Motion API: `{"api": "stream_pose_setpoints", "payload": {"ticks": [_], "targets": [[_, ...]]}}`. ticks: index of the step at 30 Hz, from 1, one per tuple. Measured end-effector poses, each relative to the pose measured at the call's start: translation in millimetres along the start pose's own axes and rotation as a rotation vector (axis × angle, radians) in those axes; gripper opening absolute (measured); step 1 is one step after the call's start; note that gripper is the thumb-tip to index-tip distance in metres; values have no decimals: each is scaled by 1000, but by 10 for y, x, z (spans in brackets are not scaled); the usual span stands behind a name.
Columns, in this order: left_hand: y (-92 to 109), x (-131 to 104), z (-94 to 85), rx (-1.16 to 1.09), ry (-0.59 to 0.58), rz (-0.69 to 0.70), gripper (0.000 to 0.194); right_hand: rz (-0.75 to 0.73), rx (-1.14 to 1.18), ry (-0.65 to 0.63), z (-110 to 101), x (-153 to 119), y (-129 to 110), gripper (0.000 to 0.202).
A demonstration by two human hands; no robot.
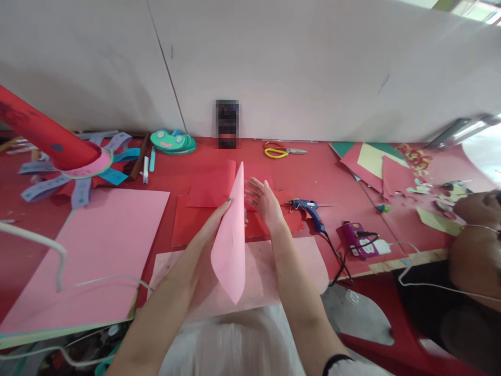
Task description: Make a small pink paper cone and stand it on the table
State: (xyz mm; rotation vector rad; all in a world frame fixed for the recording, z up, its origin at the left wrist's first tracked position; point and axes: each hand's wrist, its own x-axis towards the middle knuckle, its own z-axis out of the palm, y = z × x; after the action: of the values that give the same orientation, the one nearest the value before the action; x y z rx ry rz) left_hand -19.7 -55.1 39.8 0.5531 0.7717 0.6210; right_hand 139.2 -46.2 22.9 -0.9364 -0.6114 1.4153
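A sheet of pink paper [231, 240] stands upright, bent along its length, in the middle of the view. My left hand [219, 216] grips its left side, partly hidden behind it, with fingertips showing past the sheet's right edge. Just right of the sheet, my right hand [266, 203] is open, its fingers stretched out; whether they touch the paper I cannot tell. Beneath both hands lie red paper sheets [180, 222]. A paler pink sheet [309, 261] lies at the table's front edge under my forearms.
Right of my hands are a blue glue gun [311, 209] with its cord and a purple power strip [358, 240]. Yellow-handled scissors [279, 151] lie behind. A pink paper stack [105, 250] and a red tube [47, 130] are left. Another person's arm [475, 250] rests at right.
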Motion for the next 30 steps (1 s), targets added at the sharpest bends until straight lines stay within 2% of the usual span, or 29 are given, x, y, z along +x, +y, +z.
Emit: {"api": "stream_pose_setpoints", "payload": {"ticks": [3,6,9,12,17,20,23,27,30], "targets": [[12,60,0,-154,62,124,39,-73,-123,54,6,-4,19,37],[50,105,-10,-223,164,217,41,-186,-268,45,55,-95,-34,32],[79,139,-46,-243,266,302,43,-337,-497,-27,162,-297,-152,24],[87,158,-89,-268,284,342,43,-414,-714,-144,271,-531,-250,19],[102,157,-105,-295,324,428,39,-397,-797,-110,290,-775,-238,24],[110,146,-100,-292,325,417,41,-327,-832,-97,256,-858,-190,30],[102,144,-111,-276,330,418,44,-309,-965,-77,256,-938,-155,31],[76,156,-127,-258,327,463,46,-341,-1147,-33,276,-1005,-118,33],[64,160,-121,-245,318,466,46,-303,-1184,-30,271,-1002,-93,36]]}}
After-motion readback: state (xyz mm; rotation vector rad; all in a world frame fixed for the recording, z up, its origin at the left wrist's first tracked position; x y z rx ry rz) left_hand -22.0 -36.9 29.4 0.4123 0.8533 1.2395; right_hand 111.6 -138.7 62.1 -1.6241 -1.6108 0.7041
